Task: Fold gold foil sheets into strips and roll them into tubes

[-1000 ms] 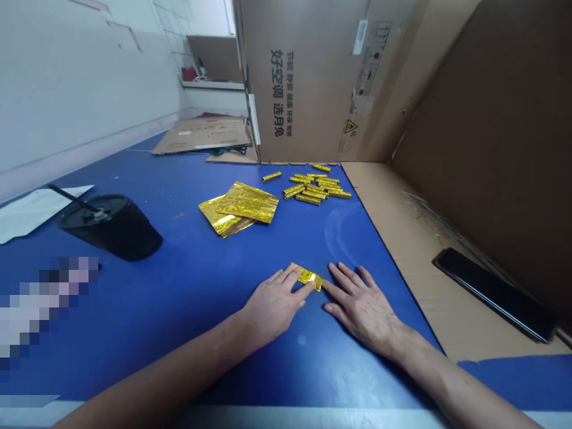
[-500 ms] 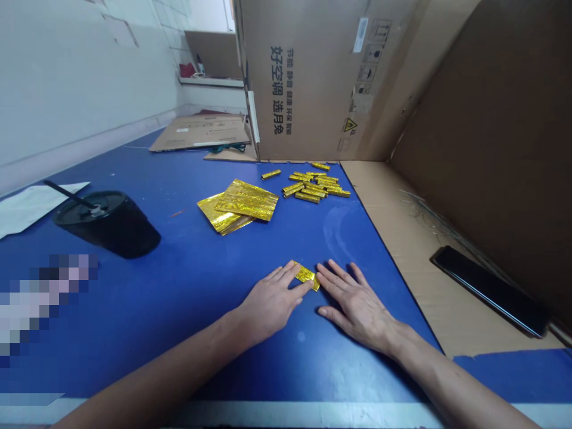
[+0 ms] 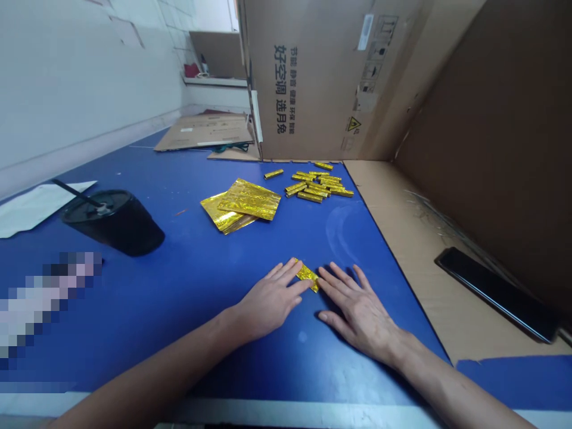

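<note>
In the head view, the left hand [image 3: 268, 301] lay palm down on the blue table [image 3: 192, 286], fingers spread and straight, with the fingertips resting on a small folded piece of gold foil [image 3: 307, 276]. The right hand [image 3: 357, 310] lay flat just beside it, also spread wide and gripping nothing, its forefinger touching the foil's right edge. The foil sat between the two hands, flat on the table near the front edge, and was partly hidden under the left fingers.

Further back lay a loose stack of gold foil sheets [image 3: 243, 205], and beyond it, near the foot of a big cardboard box [image 3: 313, 77], a heap of small gold rolls [image 3: 319, 185]. A black cup [image 3: 116, 223] with a straw [image 3: 74, 193] stood well to the left, beside a white paper [image 3: 31, 208]. To the right, a phone [image 3: 496, 292] rested on a flat sheet of cardboard [image 3: 415, 250].

The step in hand looked like pressing or creasing the little foil piece against the table. To do it well, the left fingertips probably needed to pin the foil firmly so it could not slide on the smooth surface. The right forefinger could then run along the edge with even pressure. Thin foil would likely crumple or tear under a jerky push, so slow, flat strokes seemed wiser than pinching
</note>
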Demonstrator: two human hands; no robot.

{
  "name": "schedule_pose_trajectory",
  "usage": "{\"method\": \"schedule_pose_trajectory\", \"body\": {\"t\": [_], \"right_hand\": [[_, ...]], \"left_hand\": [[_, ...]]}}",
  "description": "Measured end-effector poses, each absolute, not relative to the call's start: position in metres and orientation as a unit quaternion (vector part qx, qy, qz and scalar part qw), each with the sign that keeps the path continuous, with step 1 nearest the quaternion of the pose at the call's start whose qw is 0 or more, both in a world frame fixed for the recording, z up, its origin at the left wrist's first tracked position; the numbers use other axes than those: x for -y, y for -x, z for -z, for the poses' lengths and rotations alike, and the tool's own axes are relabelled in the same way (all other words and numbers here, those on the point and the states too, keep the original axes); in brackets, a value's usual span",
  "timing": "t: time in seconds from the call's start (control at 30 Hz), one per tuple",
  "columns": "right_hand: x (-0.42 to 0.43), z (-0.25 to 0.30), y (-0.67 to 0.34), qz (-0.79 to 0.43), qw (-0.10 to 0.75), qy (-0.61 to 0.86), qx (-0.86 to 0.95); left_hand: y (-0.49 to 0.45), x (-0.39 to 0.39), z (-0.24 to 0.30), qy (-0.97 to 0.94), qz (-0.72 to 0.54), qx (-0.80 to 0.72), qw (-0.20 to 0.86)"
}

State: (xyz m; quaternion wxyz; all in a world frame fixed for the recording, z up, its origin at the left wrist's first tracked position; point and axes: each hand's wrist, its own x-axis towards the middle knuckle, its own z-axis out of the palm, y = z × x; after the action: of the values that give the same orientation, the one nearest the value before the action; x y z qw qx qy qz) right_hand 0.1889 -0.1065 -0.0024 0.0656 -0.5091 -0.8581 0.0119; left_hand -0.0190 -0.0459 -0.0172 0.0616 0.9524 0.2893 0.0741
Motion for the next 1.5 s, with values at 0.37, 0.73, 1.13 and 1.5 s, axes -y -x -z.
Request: {"method": "schedule_pose_trajectory", "body": {"t": [0.37,0.73,1.13,1.5], "right_hand": [[0.109,0.002,-0.184,-0.054,0.093,0.496,0.862],[0.105,0.004,-0.180,-0.042,0.100,0.506,0.855],[0.111,0.011,-0.179,-0.016,0.075,0.498,0.864],[0.117,0.001,-0.175,-0.027,0.062,0.511,0.857]], "left_hand": [[0.006,0.020,0.007,-0.961,-0.096,-0.258,-0.021],[0.005,0.019,0.009,-0.961,-0.096,-0.251,-0.072],[0.008,0.034,0.020,-0.947,-0.130,-0.289,-0.040],[0.013,0.049,0.018,-0.945,-0.049,-0.323,0.013]]}}
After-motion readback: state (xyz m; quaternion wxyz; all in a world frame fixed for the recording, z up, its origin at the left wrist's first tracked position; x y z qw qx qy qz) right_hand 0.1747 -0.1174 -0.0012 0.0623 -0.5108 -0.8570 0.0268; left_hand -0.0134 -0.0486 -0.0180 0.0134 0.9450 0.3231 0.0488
